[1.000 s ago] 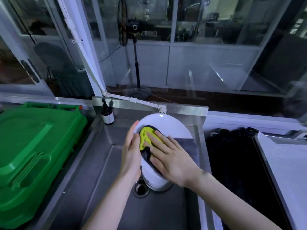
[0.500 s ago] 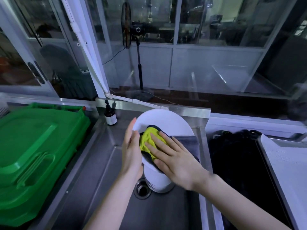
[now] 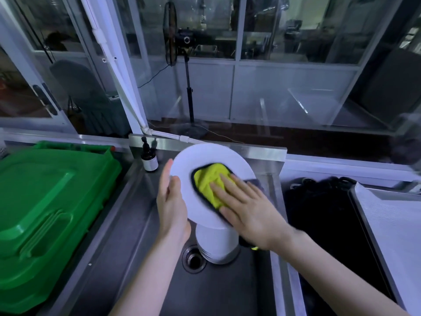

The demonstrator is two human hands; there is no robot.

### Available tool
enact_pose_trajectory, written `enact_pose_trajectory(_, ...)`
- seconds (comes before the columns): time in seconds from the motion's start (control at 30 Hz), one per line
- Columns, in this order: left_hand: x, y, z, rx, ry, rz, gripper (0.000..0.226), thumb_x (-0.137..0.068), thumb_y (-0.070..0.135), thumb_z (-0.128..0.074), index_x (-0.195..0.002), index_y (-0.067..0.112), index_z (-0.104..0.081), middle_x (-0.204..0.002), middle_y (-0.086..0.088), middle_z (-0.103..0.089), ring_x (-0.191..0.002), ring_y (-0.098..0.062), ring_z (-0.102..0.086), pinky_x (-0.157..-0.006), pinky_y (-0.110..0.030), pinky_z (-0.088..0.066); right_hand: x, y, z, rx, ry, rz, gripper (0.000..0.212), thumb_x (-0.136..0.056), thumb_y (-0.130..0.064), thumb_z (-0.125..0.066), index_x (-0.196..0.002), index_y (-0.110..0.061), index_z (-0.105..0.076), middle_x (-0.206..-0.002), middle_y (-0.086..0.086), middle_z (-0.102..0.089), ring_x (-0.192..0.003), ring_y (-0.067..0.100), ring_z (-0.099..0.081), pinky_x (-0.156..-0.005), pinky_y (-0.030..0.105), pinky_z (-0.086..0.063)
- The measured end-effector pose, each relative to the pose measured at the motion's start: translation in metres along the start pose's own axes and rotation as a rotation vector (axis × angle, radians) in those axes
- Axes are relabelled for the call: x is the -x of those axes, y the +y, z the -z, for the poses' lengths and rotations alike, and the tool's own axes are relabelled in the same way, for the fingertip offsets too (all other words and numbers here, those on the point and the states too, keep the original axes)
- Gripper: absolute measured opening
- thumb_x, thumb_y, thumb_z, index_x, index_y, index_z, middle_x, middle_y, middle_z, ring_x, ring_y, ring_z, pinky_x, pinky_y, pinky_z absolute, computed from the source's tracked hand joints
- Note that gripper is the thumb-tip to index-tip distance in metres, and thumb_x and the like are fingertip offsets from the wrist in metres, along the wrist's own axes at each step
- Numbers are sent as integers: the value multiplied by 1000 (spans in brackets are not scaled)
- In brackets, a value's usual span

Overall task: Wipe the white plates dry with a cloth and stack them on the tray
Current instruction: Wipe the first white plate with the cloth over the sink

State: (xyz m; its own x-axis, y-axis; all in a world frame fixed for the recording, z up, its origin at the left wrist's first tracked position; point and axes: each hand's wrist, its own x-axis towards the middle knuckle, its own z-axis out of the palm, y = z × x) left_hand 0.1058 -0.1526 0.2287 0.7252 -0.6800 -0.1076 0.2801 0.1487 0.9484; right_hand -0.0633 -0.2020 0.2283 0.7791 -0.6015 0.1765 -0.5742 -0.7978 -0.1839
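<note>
The left hand (image 3: 172,206) pinches the rim of a round white ceramic plate (image 3: 205,156), thumb on the face and fingers behind. It holds the plate tilted over the stack of white plates (image 3: 216,242) standing in the stainless steel sink (image 3: 136,224). The right hand (image 3: 248,213) lies flat with straight fingers, pressing a yellow microfibre cloth with a dark border (image 3: 209,176) against the face. That one-sided pinch is the weak point: if the rim is wet, a hard wiping push could lever the plate loose and drop it onto the stack, chipping both. The metal tray (image 3: 355,201) sits well to the right, so the carry there invites a knock on the sink's edge.
</note>
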Motion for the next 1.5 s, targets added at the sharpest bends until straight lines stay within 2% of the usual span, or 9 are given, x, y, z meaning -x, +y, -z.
enact_pose_trajectory(0.13, 5, -3, -6, 1, -93, 9, 40, -105, 26, -37, -120, 54, -60, -125, 15, -66, -111, -6, -65, -84, -25, -56, 0, -24, -8, -39, -68, 136, 54, -102, -50, -13, -155, -41, -19, -162, -24, 4, -153, 13, 10, -122, 36, 2)
enact_pose_trajectory(0.23, 2, 2, -7, 28, -109, 20, 38, -106, 26, -34, -125, 48, -59, -109, 18, -72, -98, -2, -69, -67, -16, -54, -19, -26, -3, -42, -20, 148, 50, -104, -47, -25, -153, -37, -31, -160, -22, 3, -153, 12, 7, -122, 37, 3)
enact_pose_trajectory(0.33, 0, 9, -7, 21, -120, -39, 38, -106, 24, -36, -125, 48, -59, -113, 22, -70, -106, 1, -65, -76, -15, -53, -36, -23, -2, -47, 68, 87, 48, -104, -44, -36, -150, -32, -40, -164, -12, -12, -154, 17, -5, -123, 40, -7)
enact_pose_trajectory(0.47, 9, 4, -9, -36, -166, -46, 39, -104, 26, -39, -121, 55, -58, -127, 28, -60, -120, 5, -54, -91, -21, -48, -68, -16, 10, -45, 124, -212, 55, -105, -44, -34, -156, -32, -19, -166, -9, -7, -154, 18, -2, -122, 43, -9)
enact_pose_trajectory(0.63, -3, 16, -9, -14, -114, -8, 27, -105, 30, -41, -120, 50, -52, -104, 38, -63, -95, 23, -58, -68, 0, -45, -46, -37, 6, -26, 81, 72, 57, -103, -47, -26, -155, -24, -31, -165, -7, -16, -154, 19, -7, -123, 38, -7)
enact_pose_trajectory(0.8, 1, 14, -9, -6, -139, 27, 25, -104, 33, -43, -123, 47, -49, -96, 39, -67, -93, 16, -63, -67, -6, -50, -38, -36, -1, -58, 103, 79, 54, -104, -44, -29, -154, -25, -31, -165, -8, -15, -154, 16, -5, -123, 34, -4)
enact_pose_trajectory(1.13, 6, 18, -3, -15, -60, -30, 37, -102, 30, -41, -113, 59, -60, -128, 26, -57, -125, -2, -50, -109, -40, -42, -69, 18, 14, 156, 191, -313, 56, -105, -45, -28, -158, -30, -17, -167, -5, -6, -154, 19, -1, -122, 47, -1)
enact_pose_trajectory(1.33, 2, 19, -5, 24, -15, -33, 39, -103, 29, -40, -109, 61, -61, -135, 16, -57, -127, -9, -52, -109, -44, -43, -6, -11, -5, 75, 138, -133, 56, -102, -46, -24, -153, -25, -35, -161, 1, -29, -151, 24, -19, -121, 50, -9)
enact_pose_trajectory(1.5, 7, 1, -12, 12, -80, -35, 40, -104, 22, -39, -121, 51, -61, -118, 21, -68, -114, 0, -62, -91, -23, -52, -9, -31, -15, -25, 76, 13, 55, -103, -46, -16, -156, -33, -21, -165, -10, -14, -154, 16, -2, -124, 44, 0)
